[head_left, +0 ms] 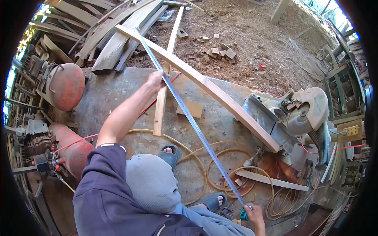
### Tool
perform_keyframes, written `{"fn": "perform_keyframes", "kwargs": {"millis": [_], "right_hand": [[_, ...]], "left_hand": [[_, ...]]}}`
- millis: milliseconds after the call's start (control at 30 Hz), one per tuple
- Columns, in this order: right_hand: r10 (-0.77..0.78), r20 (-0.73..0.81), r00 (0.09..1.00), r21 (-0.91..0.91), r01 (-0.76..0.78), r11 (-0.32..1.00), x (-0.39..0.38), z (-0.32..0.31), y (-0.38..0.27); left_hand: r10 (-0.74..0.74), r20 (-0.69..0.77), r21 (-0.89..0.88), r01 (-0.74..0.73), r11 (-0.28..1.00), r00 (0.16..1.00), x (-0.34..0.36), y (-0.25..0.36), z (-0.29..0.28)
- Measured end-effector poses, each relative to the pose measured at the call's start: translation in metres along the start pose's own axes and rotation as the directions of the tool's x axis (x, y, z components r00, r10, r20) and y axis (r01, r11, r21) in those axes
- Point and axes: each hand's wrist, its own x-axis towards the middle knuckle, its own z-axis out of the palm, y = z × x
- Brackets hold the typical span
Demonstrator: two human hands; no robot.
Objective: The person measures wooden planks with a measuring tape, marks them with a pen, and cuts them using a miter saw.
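A long silvery-blue tape measure blade (193, 122) runs diagonally from the far end of a squared timber (208, 86) down to my right side. My left hand (156, 80) is closed on the blade partway along it. At the blade's near end, my right hand (256, 214) is closed by a teal tape case (243, 214), partly covered by the fingers. The timber slants to the right of the blade, its near end lying across the metal base (258, 114) of a cut-off saw (305, 118). Beneath it, a narrower wooden strip (160, 108) crosses the timber.
A wood block (190, 109) lies on the concrete floor (130, 84). Tan hose (204, 173) coils near my sandals (214, 201). A red tank compressor (73, 143) stands left. Planks (114, 47) are stacked at the far left; offcuts (220, 53) lie amid sawdust.
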Motion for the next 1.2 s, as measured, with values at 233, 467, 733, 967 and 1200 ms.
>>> {"fn": "perform_keyframes", "kwargs": {"millis": [233, 467, 733, 967, 1200], "right_hand": [[-0.219, -0.036, 0.975, -0.139, 0.212, 0.967, 0.077, -0.007, -0.12], [-0.189, -0.063, 0.98, -0.195, 0.173, 0.965, 0.068, -0.031, -0.092], [-0.255, -0.094, 0.962, -0.326, 0.212, 0.921, 0.093, -0.021, -0.148], [-0.335, -0.085, 0.938, -0.288, 0.299, 0.91, 0.122, -0.017, -0.204], [-0.313, -0.098, 0.945, -0.356, 0.261, 0.897, 0.133, -0.014, -0.23]], "left_hand": [[-0.179, 0.127, -0.107, 0.193, 0.975, 0.976, -0.091, -0.068, 0.038], [-0.043, -0.113, -0.07, 0.035, 0.997, 0.993, 0.049, 0.027, -0.017], [0.039, -0.221, -0.104, -0.063, 0.993, 0.974, 0.086, 0.058, -0.034], [0.035, -0.207, 0.009, -0.034, 0.999, 0.978, 0.087, 0.057, -0.036], [0.038, -0.225, 0.098, -0.017, 0.995, 0.974, 0.082, 0.058, -0.034]]}}
